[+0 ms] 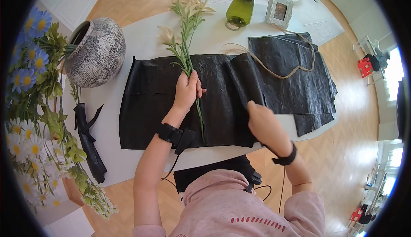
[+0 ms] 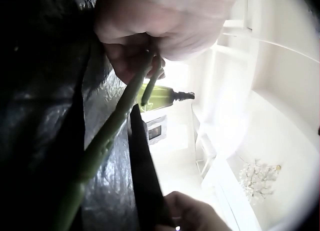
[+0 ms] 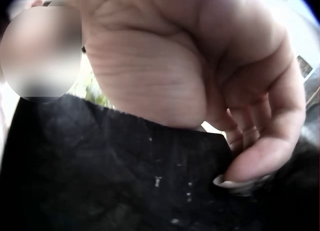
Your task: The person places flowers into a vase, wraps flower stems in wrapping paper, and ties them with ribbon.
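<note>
My left hand [image 1: 187, 90] grips the green stems of an artificial flower spray [image 1: 188, 38] with cream blooms, their lower ends lying toward me over a black wrapping sheet [image 1: 147, 108]. In the left wrist view the stems [image 2: 107, 126] run down from between the curled fingers. At the sheet's right side, my right hand [image 1: 267, 125] pinches its edge, and that part is raised and folded over. The right wrist view has the thumb and fingers at the edge of the lifted black sheet [image 3: 125, 166].
More black sheets [image 1: 295, 83] lie at the right, with twine [image 1: 278, 75] looped over them. A green bottle [image 1: 239, 11] and a picture frame [image 1: 280, 11] stand at the back. On the left are a speckled vase [image 1: 102, 53], a tied black bundle [image 1: 88, 147] and daisies [image 1: 32, 145].
</note>
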Demonstrator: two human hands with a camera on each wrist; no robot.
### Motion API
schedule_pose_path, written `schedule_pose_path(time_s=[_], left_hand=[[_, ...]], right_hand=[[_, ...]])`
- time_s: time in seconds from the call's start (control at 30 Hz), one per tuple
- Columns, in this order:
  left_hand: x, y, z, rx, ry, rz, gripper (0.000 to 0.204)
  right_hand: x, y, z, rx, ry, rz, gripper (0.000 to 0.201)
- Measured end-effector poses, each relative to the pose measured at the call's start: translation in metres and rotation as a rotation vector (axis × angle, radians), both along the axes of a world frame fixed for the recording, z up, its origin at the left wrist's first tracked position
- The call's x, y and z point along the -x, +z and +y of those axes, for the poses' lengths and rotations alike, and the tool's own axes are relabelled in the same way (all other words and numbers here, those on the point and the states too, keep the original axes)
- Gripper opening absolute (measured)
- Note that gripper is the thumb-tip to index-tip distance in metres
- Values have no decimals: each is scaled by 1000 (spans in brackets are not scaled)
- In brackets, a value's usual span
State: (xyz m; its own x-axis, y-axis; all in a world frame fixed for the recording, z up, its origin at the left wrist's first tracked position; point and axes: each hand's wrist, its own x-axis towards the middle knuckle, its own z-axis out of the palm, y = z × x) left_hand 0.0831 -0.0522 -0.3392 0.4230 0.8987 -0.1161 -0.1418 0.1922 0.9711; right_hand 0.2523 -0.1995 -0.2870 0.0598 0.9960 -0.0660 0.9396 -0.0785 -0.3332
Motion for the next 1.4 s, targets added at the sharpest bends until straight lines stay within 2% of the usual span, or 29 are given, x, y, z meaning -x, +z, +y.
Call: schedule_pose_path(time_s=[0.07, 0.1, 0.17, 0.23, 0.3, 0.37, 0.43, 0.47, 0.6, 0.63, 0.7, 0.73, 0.77, 0.83, 0.9, 0.97, 1.07, 1.1, 1.17, 1.3, 1.37, 1.4], left_hand=[[1, -3, 0, -3, -4, 6, 25], [2, -4, 1, -10, -10, 13, 25], [4, -4, 3, 35, -41, 5, 25], [7, 2, 7, 78, -72, -4, 24], [12, 18, 9, 242, -112, 78, 23], [18, 25, 13, 218, -111, 44, 22], [20, 33, 17, 88, -120, -153, 24], [17, 43, 15, 52, -97, -125, 25], [3, 61, 12, 9, -167, -121, 24], [-3, 66, 10, 8, -165, -118, 24], [-17, 75, 4, 107, -178, -33, 21], [-20, 73, 3, 105, -175, -34, 21], [-23, 67, 3, 115, -214, -53, 17], [-29, 51, 3, 132, -296, -87, 11], [-34, 36, -4, 188, -272, -108, 9], [-37, 28, -11, 193, -287, -101, 8], [-33, 21, -14, 191, -285, -94, 8], [-32, 19, -15, 188, -282, -93, 8], [-29, 15, -15, 195, -288, -62, 8], [-32, 12, -17, 223, -286, 0, 9], [-35, 12, -17, 202, -292, 7, 11], [-35, 13, -17, 200, -290, 5, 11]], right_hand=[[-21, 34, -3, -97, 33, 232, 18], [-32, 57, -6, -10, -58, 371, 27], [-62, 73, -20, -46, -174, 410, 39], [-90, 55, -28, -237, -236, 931, 39], [-115, 41, -30, -153, -274, 955, 40], [-124, 27, -29, -69, -317, 984, 40], [-126, 15, -30, 2, -260, 859, 38], [-125, 15, -30, 4, -263, 866, 38], [-112, 33, -25, 135, -73, 602, 35], [-110, 31, -24, 135, -70, 604, 35], [-102, 27, -23, 167, 62, 1050, 41], [-96, 30, -22, 173, 18, 1112, 50], [-95, 26, -21, 173, 22, 1111, 50], [-95, 9, -19, 149, 52, 1017, 56], [-96, 2, -19, 198, 41, 1015, 57], [-86, 3, -11, 257, 139, 1459, 53], [-74, 24, 5, 340, 39, 1328, 49], [-72, 17, 9, 274, -12, 1090, 44], [-66, -1, 12, 83, 6, 838, 44], [-49, -5, 20, 153, -13, 896, 52], [-39, 3, 30, 141, 0, 678, 53], [-36, 4, 35, 123, 36, 658, 47]])
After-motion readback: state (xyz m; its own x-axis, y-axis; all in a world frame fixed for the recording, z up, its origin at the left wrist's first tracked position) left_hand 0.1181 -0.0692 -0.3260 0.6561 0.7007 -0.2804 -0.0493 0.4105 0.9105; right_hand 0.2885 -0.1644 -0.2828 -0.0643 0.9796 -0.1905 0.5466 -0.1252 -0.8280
